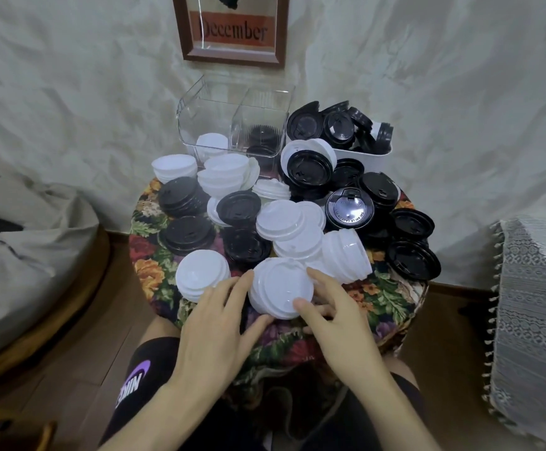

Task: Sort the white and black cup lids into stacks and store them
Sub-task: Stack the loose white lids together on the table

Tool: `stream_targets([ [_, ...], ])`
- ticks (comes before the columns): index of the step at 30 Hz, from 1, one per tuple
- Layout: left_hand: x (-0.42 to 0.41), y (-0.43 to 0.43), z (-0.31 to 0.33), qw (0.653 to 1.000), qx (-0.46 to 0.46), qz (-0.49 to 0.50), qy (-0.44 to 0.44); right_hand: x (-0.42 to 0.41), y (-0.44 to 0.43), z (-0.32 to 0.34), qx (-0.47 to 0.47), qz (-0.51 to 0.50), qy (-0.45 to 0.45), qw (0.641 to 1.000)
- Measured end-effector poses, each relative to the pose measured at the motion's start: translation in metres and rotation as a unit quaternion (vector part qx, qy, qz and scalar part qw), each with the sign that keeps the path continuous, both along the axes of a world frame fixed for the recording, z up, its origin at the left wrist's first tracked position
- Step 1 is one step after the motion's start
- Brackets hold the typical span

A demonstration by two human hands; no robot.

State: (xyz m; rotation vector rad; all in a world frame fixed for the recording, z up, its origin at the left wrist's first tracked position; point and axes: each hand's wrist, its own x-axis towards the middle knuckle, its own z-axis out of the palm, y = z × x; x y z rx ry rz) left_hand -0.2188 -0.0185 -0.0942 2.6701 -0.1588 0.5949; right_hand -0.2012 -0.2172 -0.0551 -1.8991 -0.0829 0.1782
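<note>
Both hands were on the same thing here: a short stack of white plastic cup lids [278, 288] sitting at the near edge of the small round surface with the flowery cloth [392, 304]. The left hand [213, 323] had its fingers [243, 280] curved against the stack's left side with the thumb at the near rim. The right hand [340, 327] was grasping it from the right, thumb pressed on top.

Just left of that sat another white lid stack [200, 278]. The rest of the surface was a total jumble: loose black plastic lids [411, 258] mostly on the right and middle-left, and more white ones in the centre and back left.

At the back stood a clear plastic two-compartment box [200, 105], with a few white lids in its left compartment and black ones in the right. Just beside it on the right was a white tub [362, 156] heaped with black lids. A brown framed "December" picture [232, 30] hung on the wall behind.
</note>
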Motion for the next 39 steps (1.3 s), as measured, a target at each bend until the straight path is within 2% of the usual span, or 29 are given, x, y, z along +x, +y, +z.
stream_targets([
  [4,0.000,-0.004,0.007,1.000,0.005,0.009,0.021,0.005,0.008,-0.001,0.009,-0.013,0.006,1.000],
  [10,-0.013,0.002,0.001,0.996,-0.063,-0.028,0.048,0.001,-0.002,-0.006,-0.011,-0.002,0.036,0.999],
  [15,-0.012,0.007,0.001,0.992,-0.081,-0.064,0.072,0.007,-0.007,-0.001,0.081,-0.027,0.107,0.991],
  [20,-0.010,0.011,-0.003,0.988,-0.110,-0.085,0.073,0.009,-0.011,0.005,0.107,-0.045,0.156,0.981],
  [27,-0.009,0.014,-0.002,0.985,-0.103,-0.120,0.074,0.006,-0.019,0.014,0.135,0.005,0.184,0.974],
  [33,-0.007,0.015,-0.008,0.986,-0.076,-0.117,0.090,0.008,-0.018,0.018,0.099,0.030,0.161,0.981],
  [39,-0.009,0.014,-0.009,0.989,-0.056,-0.098,0.096,0.004,-0.034,0.017,0.235,0.000,0.203,0.951],
])
